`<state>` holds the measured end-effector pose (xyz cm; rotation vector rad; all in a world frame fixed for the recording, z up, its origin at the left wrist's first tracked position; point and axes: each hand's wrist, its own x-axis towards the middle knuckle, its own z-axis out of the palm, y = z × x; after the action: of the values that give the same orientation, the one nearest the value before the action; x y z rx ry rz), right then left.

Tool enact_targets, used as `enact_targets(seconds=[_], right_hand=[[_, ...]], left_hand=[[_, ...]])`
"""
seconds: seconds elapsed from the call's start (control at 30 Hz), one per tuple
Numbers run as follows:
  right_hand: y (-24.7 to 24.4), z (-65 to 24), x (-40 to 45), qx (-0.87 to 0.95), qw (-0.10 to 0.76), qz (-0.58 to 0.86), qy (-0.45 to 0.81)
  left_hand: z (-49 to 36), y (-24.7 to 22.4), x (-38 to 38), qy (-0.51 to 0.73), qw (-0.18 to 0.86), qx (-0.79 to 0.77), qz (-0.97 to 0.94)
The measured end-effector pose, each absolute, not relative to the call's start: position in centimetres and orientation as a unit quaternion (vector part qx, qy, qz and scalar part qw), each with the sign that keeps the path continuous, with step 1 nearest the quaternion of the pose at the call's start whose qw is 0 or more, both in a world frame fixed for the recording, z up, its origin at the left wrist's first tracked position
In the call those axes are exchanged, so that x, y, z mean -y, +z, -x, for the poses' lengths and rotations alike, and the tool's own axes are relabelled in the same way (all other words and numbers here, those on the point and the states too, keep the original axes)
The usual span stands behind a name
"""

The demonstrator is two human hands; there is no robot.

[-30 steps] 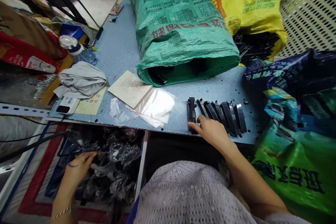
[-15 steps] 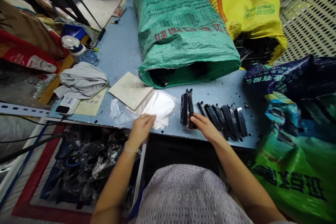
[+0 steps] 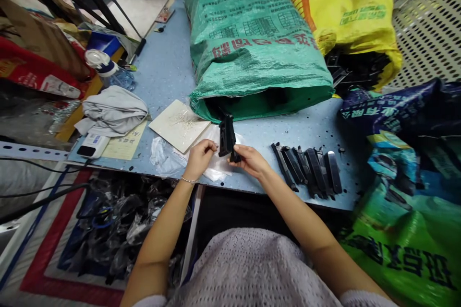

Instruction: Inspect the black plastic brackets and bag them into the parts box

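Observation:
My right hand (image 3: 251, 159) grips a pair of long black plastic parts (image 3: 226, 135) by their near end, holding them upright over the clear plastic bags (image 3: 163, 156). Close to their left side is my left hand (image 3: 200, 157), its thumb and fingertips pinched together. Whatever sits in that pinch, if anything, is too small to make out. Behind the left hand lies a cream square board (image 3: 180, 124) with tiny light bits scattered on it. More black plastic parts (image 3: 306, 170) lie in a slanted row on the blue table (image 3: 158, 62), right of my right hand.
A green woven sack (image 3: 252, 43) lies with its mouth facing me. Behind it stands a yellow sack (image 3: 353, 14) of black parts. At left are a grey cloth (image 3: 113, 110), a water bottle (image 3: 108, 69) and a white device (image 3: 93, 145). Bagged black items fill a bin (image 3: 122, 225) below.
My right hand has carried the black parts leftward to above the plastic bags. My left hand has risen slightly and moved right, now pinched close beside them.

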<state>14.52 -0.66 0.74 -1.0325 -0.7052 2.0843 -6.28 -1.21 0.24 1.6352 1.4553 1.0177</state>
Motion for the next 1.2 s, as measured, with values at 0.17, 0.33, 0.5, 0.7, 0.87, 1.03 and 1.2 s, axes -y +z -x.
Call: enact_targets(seconds=[0.17,0.33,0.5,0.7,0.87,1.03,1.2], right_hand=[[1.2,-16.5,2.7,0.535,0.347,0.507,0.58],[2.8,-18.4,4.1,0.664,0.183,0.45,0.568],[1.2,-16.9,3.3,0.428,0.249,0.385,0.779],[0.4,-16.4,5.6,0.318,0.224,0.309,0.868],[2.1,-16.8,5.7,0.466,0.229,0.335,0.786],[1.0,-15.6,5.6,0.288,0.325,0.32,0.842],[0.1,-13.9,6.6,0.154,0.367,0.323,0.859]], left_hand=[[6.7,0.3,1.1,0.293,0.196,-0.586,-0.729],[6.5,0.7,2.3,0.315,0.189,-0.552,-0.749],[5.4,2.0,6.5,0.297,0.204,-0.427,-0.829],[7.5,3.0,7.8,0.342,0.181,-0.484,-0.785],[8.4,3.5,8.0,0.262,0.182,-0.45,-0.834],[7.3,3.6,9.3,0.314,0.188,-0.428,-0.827],[5.7,3.9,10.6,0.297,0.217,-0.358,-0.858]])
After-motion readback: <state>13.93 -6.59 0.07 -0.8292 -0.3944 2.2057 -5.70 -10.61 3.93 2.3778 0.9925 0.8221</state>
